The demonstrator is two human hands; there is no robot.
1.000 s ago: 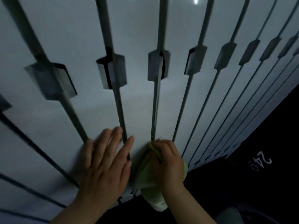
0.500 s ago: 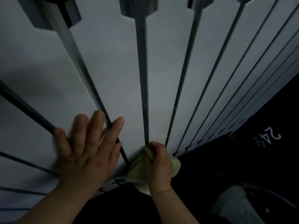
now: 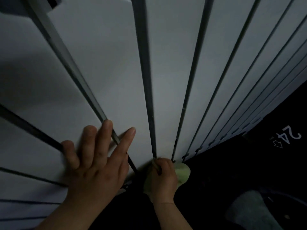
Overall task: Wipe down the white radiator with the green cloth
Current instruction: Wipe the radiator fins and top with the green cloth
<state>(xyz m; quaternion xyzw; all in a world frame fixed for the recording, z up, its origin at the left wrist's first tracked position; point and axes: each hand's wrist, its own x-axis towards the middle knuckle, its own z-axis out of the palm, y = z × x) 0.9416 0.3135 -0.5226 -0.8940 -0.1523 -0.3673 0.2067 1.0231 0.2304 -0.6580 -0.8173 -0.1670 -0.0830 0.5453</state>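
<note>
The white radiator (image 3: pixel 116 67) fills the upper and left parts of the frame, its flat panels parted by dark slots fanning out from the lower centre; the left hand (image 3: pixel 98 165) lies flat on a panel at lower left, fingers straight and spread; the right hand (image 3: pixel 163 178), at lower centre, is curled round the green cloth (image 3: pixel 182 174), holding it against the bottom end of a slot; cloth shows on both sides of the fist; the two hands sit near each other, not touching; a white "24" marking (image 3: pixel 289 136) lies on the dark floor (image 3: pixel 232 171) at right.
</note>
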